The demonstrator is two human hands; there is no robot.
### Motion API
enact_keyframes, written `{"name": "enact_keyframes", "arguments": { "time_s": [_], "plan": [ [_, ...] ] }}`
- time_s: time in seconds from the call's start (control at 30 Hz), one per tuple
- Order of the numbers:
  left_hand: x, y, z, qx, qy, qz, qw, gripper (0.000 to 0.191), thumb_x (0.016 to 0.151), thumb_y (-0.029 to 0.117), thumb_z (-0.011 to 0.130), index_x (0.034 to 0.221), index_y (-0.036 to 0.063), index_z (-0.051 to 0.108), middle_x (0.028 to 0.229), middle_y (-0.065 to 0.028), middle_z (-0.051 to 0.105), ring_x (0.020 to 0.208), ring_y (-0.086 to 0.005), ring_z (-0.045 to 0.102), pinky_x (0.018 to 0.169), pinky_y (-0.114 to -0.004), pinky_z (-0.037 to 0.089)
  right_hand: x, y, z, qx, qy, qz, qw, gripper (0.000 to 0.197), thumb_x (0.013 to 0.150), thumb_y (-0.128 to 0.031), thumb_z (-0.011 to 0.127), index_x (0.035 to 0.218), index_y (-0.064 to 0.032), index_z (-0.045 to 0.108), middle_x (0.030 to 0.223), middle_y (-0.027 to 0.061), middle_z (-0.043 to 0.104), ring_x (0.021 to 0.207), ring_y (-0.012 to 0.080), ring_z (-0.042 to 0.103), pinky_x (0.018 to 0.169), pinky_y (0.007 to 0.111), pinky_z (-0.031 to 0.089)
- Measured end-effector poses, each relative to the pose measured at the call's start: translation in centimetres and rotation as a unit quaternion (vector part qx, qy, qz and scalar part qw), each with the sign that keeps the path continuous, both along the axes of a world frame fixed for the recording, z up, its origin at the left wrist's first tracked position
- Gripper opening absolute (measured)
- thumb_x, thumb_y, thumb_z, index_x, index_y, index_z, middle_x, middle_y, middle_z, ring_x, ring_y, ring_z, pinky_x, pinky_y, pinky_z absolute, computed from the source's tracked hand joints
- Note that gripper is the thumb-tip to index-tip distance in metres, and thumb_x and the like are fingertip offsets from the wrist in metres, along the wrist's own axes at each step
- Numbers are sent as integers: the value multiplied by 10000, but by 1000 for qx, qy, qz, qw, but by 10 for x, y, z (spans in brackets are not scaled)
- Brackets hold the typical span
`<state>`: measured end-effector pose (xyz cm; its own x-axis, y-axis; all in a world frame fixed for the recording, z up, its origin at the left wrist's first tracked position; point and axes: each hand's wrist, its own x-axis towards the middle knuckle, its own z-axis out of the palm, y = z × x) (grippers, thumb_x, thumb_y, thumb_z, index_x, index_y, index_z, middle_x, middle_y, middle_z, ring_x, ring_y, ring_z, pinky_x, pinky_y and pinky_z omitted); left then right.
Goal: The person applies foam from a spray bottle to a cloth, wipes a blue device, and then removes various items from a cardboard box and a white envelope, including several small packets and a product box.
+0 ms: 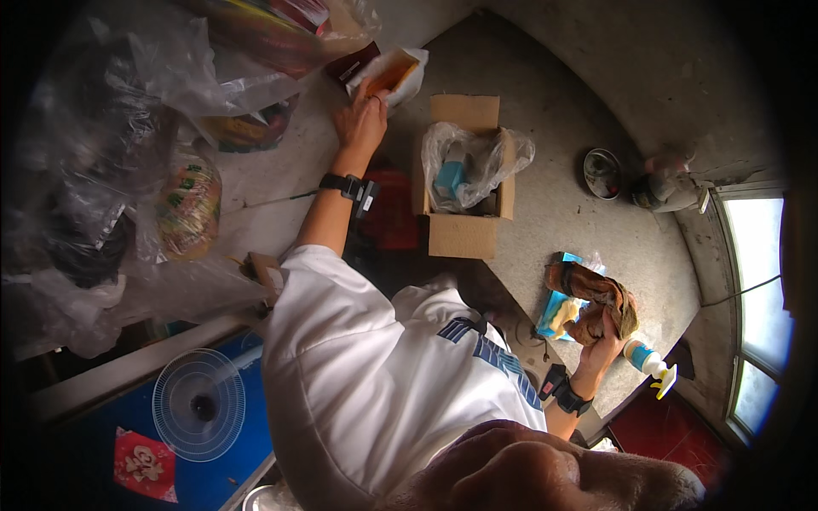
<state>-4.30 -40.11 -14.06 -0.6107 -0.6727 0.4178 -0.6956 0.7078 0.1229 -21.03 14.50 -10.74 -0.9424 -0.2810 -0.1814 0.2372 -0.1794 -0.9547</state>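
My left hand point(363, 124) reaches far forward, its fingers on a pale packet point(409, 75) with an orange panel or inside; what it holds is unclear. A dark red packet point(351, 66) lies right beside it. In my right hand point(602, 350) is a crumpled, stained brown cloth point(594, 287), which hangs over part of a blue box point(553, 313). A white spray bottle with a yellow trigger point(645, 358) lies just beyond my right wrist. Between my hands stands an open cardboard box point(461, 235), lined with clear plastic and holding a small blue box point(449, 179).
Clear plastic bags point(147, 76) and a packed food bag point(188, 204) crowd the left side. A round metal dish point(602, 174) and a bottle point(658, 191) stand near the wall by a window point(757, 255). A fan point(199, 405) is behind my left side.
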Motion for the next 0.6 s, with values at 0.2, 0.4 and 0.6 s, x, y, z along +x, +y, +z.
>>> {"name": "enact_keyframes", "arguments": {
  "time_s": [0.2, 0.4, 0.6],
  "plan": [
    [-3, 46, 2, 69, -62, 14, 996, 186, 898, 275, 676, 1063, 238, 755, 1559, -44, 395, 886, -371, 706, 757, -475, 561, 2, -5, 5, -7, 8, 14, 1000, 505, 835, 5, 668, 1316, 8, 514, 1192, 77, 592, 1123, 181, 561, 1012, 304, 405],
    [10, 53, -7, 85, -61, 8, 994, 189, 901, 292, 673, 1061, 234, 754, 1561, -29, 390, 865, -360, 711, 755, -482, 562, 4, -8, 9, 2, -4, 10, 1000, 514, 844, 7, 663, 1331, 7, 496, 1200, 78, 584, 1123, 178, 558, 1018, 300, 401],
    [7, 54, -5, 84, -29, -12, 996, 234, 905, 355, 660, 1028, 172, 739, 1487, -41, 480, 843, -365, 704, 718, -479, 559, -3, 12, -12, 10, -35, 26, 999, 508, 839, -4, 670, 1319, 6, 503, 1197, 80, 583, 1129, 179, 555, 1027, 299, 394]
  ]
}}
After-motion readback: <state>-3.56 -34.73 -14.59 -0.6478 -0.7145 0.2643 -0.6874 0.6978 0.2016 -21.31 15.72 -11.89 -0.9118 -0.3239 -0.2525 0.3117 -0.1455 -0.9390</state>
